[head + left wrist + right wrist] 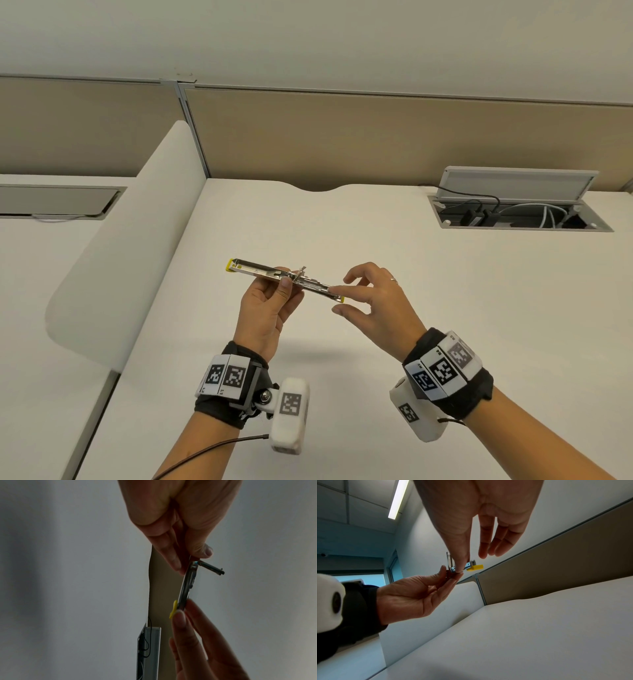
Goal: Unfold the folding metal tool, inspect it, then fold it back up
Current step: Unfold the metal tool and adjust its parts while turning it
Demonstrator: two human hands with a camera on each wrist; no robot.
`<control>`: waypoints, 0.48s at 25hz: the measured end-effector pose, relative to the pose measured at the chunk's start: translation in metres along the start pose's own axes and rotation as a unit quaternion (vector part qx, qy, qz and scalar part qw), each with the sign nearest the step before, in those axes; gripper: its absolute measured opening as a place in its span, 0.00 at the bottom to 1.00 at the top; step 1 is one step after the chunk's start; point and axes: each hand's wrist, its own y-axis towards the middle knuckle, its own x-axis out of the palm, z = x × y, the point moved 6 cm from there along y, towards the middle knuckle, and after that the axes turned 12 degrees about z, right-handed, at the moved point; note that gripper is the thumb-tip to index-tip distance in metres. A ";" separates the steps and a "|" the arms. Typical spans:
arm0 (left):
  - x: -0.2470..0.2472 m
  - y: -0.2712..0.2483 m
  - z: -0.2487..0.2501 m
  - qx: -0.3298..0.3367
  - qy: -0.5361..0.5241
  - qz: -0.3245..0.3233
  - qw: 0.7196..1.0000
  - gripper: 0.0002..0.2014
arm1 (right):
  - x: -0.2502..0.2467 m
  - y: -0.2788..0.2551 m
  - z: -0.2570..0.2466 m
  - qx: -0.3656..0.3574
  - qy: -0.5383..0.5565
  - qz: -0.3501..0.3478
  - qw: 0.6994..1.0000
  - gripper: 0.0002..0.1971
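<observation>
The folding metal tool (260,272) is a slim silver bar with yellow end caps. It is opened out nearly straight and held in the air above the white desk (411,291). My left hand (284,287) pinches it near the middle hinge, thumb on top and fingers underneath. My right hand (337,301) pinches the right yellow end between thumb and index finger, with its other fingers spread loose. In the left wrist view the tool (187,586) shows a short arm (212,569) sticking out at the hinge. The right wrist view shows the far yellow cap (475,567) beyond my right thumb.
A white rounded divider panel (130,257) stands at the desk's left edge. A beige partition (376,137) runs along the back. At the back right an open cable box (520,214) holds plugs and wires, its lid raised.
</observation>
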 end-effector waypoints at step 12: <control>0.001 -0.002 -0.011 -0.041 0.008 -0.008 0.999 0.06 | 0.017 -0.001 0.024 0.324 0.294 -0.026 0.899 0.06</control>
